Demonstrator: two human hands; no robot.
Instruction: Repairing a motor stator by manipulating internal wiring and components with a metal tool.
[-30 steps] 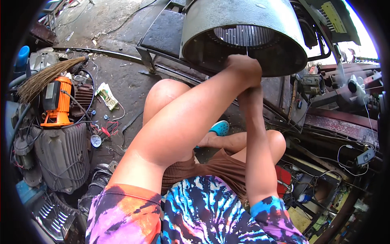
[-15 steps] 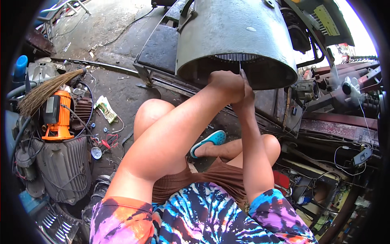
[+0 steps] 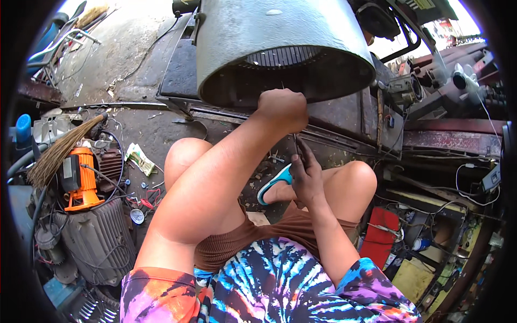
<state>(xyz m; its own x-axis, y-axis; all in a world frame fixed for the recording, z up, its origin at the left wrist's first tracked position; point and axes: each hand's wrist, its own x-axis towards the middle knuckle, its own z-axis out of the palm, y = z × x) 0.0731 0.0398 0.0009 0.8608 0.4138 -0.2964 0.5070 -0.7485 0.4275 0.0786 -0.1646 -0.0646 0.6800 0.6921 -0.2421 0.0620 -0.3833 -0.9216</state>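
Note:
A large grey metal cylinder (image 3: 280, 32), open at its near end, stands in front of me with a ring of slots inside. My left hand (image 3: 284, 110) is closed in a fist just below its lower rim. A thin metal rod (image 3: 294, 141) passes through that fist; a fine tip shows above the knuckles, pointing at the opening. Lower down and to the right, my right hand (image 3: 307, 177) has its fingers bent around the rod's lower end. Whether the rod belongs to a tool cannot be made out.
On the left lie an orange motor (image 3: 82, 177), a finned grey motor housing (image 3: 99, 239), a straw broom (image 3: 67, 148) and a pressure gauge (image 3: 137, 216). A red flat piece (image 3: 379, 237) and cluttered parts trays sit at right. Beneath the cylinder is a dark metal bench (image 3: 180, 70).
My right hand has come down and toward me, apart from my left hand. The left fist has shifted slightly left and down. The whole view has turned a little, moving the cylinder left.

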